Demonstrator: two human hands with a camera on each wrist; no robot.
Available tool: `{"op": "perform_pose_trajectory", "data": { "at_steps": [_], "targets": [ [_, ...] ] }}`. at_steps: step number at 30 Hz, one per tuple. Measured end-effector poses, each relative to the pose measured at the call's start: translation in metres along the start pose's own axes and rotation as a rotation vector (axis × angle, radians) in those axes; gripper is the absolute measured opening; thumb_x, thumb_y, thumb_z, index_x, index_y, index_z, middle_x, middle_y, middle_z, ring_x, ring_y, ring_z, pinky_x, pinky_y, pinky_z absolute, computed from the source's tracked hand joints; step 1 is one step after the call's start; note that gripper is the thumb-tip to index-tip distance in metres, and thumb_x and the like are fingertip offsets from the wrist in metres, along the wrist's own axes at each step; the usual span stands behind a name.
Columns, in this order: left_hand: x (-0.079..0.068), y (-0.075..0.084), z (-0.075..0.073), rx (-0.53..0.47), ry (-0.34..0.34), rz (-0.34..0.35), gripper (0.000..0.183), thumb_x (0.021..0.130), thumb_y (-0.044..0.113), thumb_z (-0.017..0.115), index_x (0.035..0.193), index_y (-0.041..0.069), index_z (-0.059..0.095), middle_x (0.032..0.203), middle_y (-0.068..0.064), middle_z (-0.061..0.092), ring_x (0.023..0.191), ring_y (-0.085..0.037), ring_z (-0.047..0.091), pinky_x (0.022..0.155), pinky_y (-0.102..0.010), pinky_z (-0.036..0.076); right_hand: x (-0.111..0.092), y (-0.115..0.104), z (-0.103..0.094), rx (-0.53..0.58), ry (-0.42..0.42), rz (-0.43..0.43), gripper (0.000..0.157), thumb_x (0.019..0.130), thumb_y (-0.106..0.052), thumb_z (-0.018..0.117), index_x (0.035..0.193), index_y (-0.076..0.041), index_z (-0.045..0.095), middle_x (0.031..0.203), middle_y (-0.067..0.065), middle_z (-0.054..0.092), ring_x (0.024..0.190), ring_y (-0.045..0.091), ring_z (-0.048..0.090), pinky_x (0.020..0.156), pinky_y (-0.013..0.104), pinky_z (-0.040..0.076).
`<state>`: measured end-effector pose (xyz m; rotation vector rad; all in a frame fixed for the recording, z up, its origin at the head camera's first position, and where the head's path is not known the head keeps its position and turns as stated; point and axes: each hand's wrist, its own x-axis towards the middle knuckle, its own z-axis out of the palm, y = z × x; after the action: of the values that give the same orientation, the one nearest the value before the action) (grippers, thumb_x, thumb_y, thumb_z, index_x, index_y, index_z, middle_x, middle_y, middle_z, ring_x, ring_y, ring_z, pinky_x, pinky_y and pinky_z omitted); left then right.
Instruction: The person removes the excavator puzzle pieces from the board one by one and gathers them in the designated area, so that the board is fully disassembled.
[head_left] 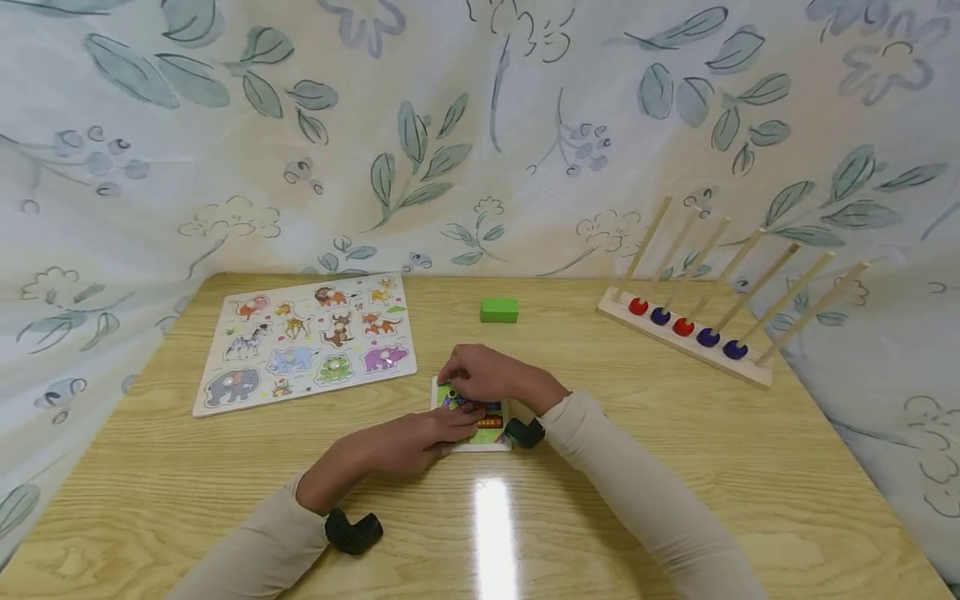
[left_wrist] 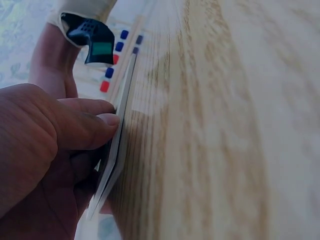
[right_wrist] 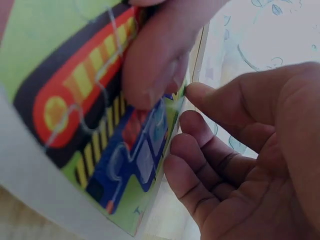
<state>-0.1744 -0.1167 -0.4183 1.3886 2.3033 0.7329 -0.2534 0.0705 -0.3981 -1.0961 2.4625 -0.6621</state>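
Jigsaw puzzle (head_left: 491,438) lies on the table (head_left: 787,500) under the left hand (head_left: 411,442), fingers extended across it; uneven pressing could pop pieces loose. Right hand (head_left: 491,373) curls at its far edge, grip unclear; a tug there could skew it.

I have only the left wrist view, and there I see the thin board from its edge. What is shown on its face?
Observer: The right wrist view shows a colourful picture on the thin board, with curved seams like those of a jigsaw.
Operator: I understand. Is there also some object on the table, beyond this board?
Observer: Yes, the head view shows a green block lying beyond it, apart from the board.
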Motion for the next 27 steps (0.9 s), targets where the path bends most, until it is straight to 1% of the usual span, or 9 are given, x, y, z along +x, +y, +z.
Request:
{"op": "perform_pose_trajectory", "data": {
  "at_steps": [5,9,11,12,17,21,27],
  "targets": [
    [0.0,-0.0004,0.0,-0.012,0.002,0.004,0.045,0.101,-0.001,0.045,0.146,-0.001,0.04,0.155,-0.014,0.029,0.144,-0.029,0.02,0.112,-0.041,0.029,0.002,0.0007,0.0012,-0.027,-0.005,-0.004,0.03,0.097,-0.003,0.047,0.113,-0.008,0.072,0.093,0.001,0.056,0.076,0.014,0.049,0.07,0.025,0.045],
    [-0.0003,-0.0006,-0.0006,-0.006,0.0,0.012,0.044,0.101,-0.001,0.044,0.145,-0.002,0.041,0.155,-0.016,0.029,0.144,-0.029,0.021,0.112,-0.04,0.028,0.0025,0.0018,0.0034,-0.01,0.004,-0.008,0.027,0.095,0.0,0.048,0.1,-0.009,0.073,0.092,0.001,0.054,0.078,0.014,0.048,0.071,0.026,0.045],
    [-0.0003,-0.0008,-0.001,-0.004,-0.002,0.013,0.044,0.101,0.0,0.044,0.145,-0.001,0.041,0.155,-0.015,0.03,0.144,-0.029,0.021,0.112,-0.04,0.028,0.0019,0.0022,0.0047,0.003,0.011,0.001,0.027,0.095,-0.001,0.047,0.098,-0.009,0.072,0.092,0.001,0.053,0.079,0.014,0.049,0.072,0.026,0.045],
    [-0.0004,-0.0011,-0.0012,-0.005,-0.003,0.013,0.044,0.101,0.0,0.044,0.145,-0.001,0.041,0.155,-0.015,0.03,0.144,-0.028,0.021,0.112,-0.041,0.028,0.0016,0.0025,0.0053,0.01,0.015,0.009,0.027,0.096,-0.001,0.047,0.097,-0.009,0.072,0.092,0.001,0.053,0.079,0.014,0.049,0.072,0.026,0.045],
    [-0.001,-0.0018,-0.0016,-0.029,-0.006,0.001,0.045,0.101,0.001,0.045,0.146,0.0,0.04,0.156,-0.012,0.028,0.145,-0.028,0.019,0.112,-0.042,0.029,0.0,0.0025,0.0063,0.017,0.033,0.049,0.03,0.098,-0.003,0.044,0.107,-0.01,0.072,0.094,-0.001,0.055,0.08,0.013,0.051,0.072,0.025,0.046],
    [-0.0012,-0.0016,-0.0016,-0.035,-0.012,-0.009,0.046,0.102,0.001,0.044,0.147,0.0,0.039,0.156,-0.012,0.028,0.145,-0.028,0.018,0.112,-0.042,0.028,0.0002,0.0021,0.0069,0.006,0.039,0.037,0.03,0.098,-0.003,0.044,0.109,-0.01,0.072,0.091,0.0,0.055,0.077,0.014,0.049,0.07,0.026,0.045],
    [-0.0002,0.0002,-0.0018,-0.02,-0.022,-0.004,0.044,0.102,0.001,0.043,0.146,-0.001,0.04,0.156,-0.014,0.029,0.145,-0.027,0.02,0.113,-0.041,0.027,-0.0002,0.0002,0.0062,-0.017,0.047,0.025,0.031,0.097,-0.001,0.044,0.107,-0.011,0.072,0.088,0.001,0.053,0.073,0.015,0.047,0.067,0.026,0.043]
  ]
}}
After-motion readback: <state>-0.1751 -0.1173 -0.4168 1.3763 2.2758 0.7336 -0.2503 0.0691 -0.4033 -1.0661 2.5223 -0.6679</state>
